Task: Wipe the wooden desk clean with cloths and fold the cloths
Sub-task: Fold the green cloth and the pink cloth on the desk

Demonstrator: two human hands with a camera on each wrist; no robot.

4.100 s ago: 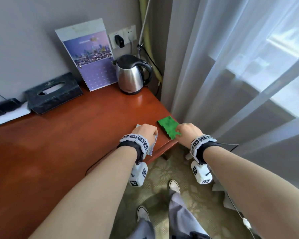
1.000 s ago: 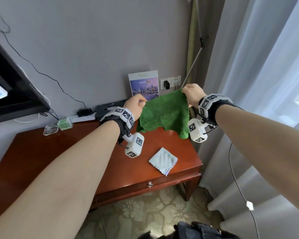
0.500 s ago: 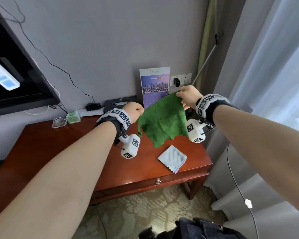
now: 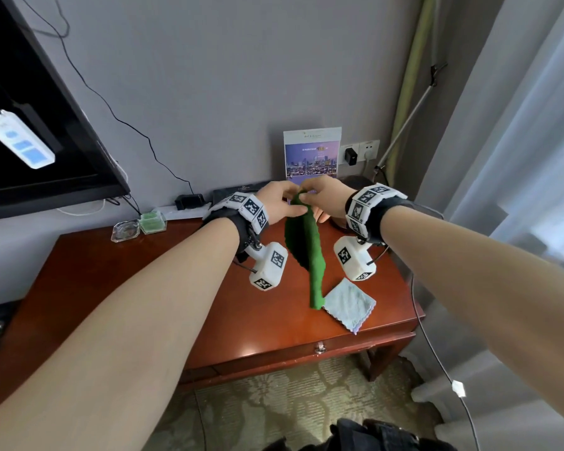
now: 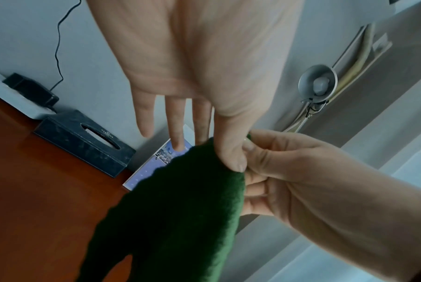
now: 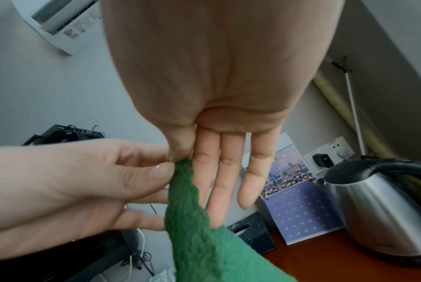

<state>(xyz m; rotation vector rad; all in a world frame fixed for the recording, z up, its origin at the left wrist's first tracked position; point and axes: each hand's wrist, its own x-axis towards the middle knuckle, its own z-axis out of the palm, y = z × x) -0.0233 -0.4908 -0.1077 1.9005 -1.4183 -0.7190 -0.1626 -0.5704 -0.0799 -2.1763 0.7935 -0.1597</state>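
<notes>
A green cloth (image 4: 310, 252) hangs doubled over above the wooden desk (image 4: 144, 275), its lower end near the desk top. My left hand (image 4: 290, 206) and right hand (image 4: 310, 195) meet at its top edge, and each pinches a top corner. In the left wrist view my left thumb presses the green cloth (image 5: 180, 209) against the right hand (image 5: 301, 171). The right wrist view shows the right hand's thumb and forefinger on the green cloth (image 6: 197, 229), its other fingers straight. A folded light blue cloth (image 4: 349, 304) lies on the desk's front right corner.
A steel kettle (image 6: 383, 209), a brochure (image 4: 311, 154) and a black tissue box (image 5: 84, 141) stand along the wall. A glass ashtray (image 4: 126, 230) sits at the back left below a wall TV (image 4: 30, 125). Curtains (image 4: 518, 157) hang to the right.
My hands have come together, so the green cloth that was spread between them now hangs folded in half. The view has tilted down slightly.
</notes>
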